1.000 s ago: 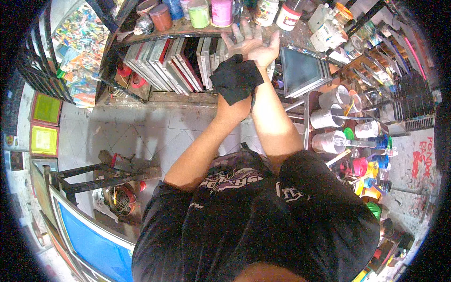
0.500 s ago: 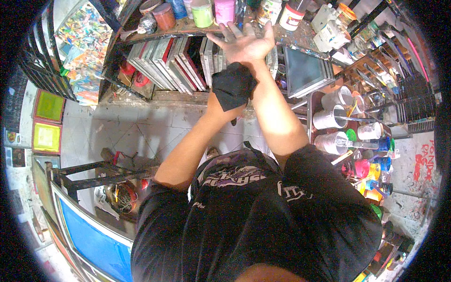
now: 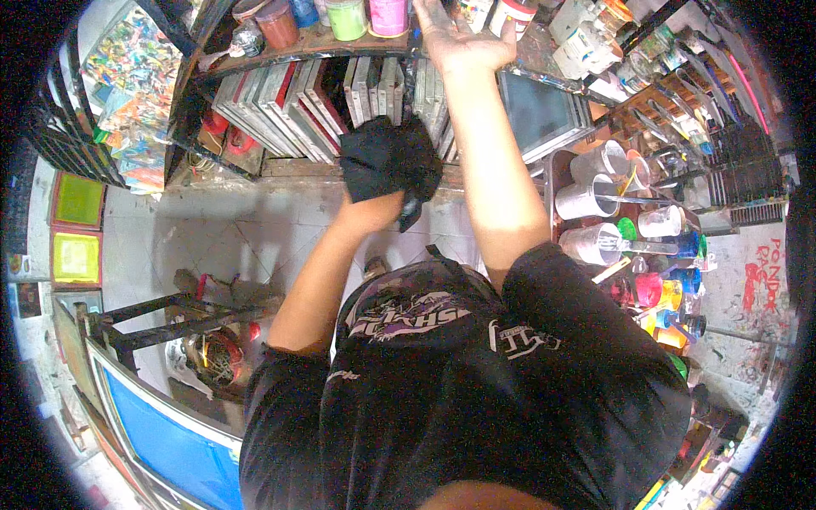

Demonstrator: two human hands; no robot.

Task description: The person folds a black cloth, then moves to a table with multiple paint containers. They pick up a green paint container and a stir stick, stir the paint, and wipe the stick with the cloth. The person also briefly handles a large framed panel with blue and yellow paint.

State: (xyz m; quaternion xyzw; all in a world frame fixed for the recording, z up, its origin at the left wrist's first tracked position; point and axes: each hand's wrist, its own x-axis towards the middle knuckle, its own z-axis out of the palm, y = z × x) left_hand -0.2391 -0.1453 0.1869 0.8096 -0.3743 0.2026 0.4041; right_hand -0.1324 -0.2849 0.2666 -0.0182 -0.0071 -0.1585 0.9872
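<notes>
A crumpled black cloth (image 3: 387, 157) hangs in front of the shelf of frames, bunched around my left hand (image 3: 378, 211). The cloth hides most of the fingers of that hand, which grips it. Farther forward and to the right, my right hand (image 3: 470, 49) is stretched out palm up with its fingers apart and nothing in it. It reaches over the paint-stained shelf top, and some fingertips come to the upper edge of the view. The cloth and my right forearm are apart.
Paint tubs, a green one (image 3: 347, 19) and a pink one (image 3: 388, 15) among them, line the shelf top. Upright frames (image 3: 276, 98) fill the shelf below. At the right stand white buckets (image 3: 586, 197) and colourful containers. A blue screen frame (image 3: 170, 429) leans at the lower left.
My left hand with the black cloth has moved left, away from my right wrist. My right hand has gone forward and slightly right, still spread. The view has shifted a little.
</notes>
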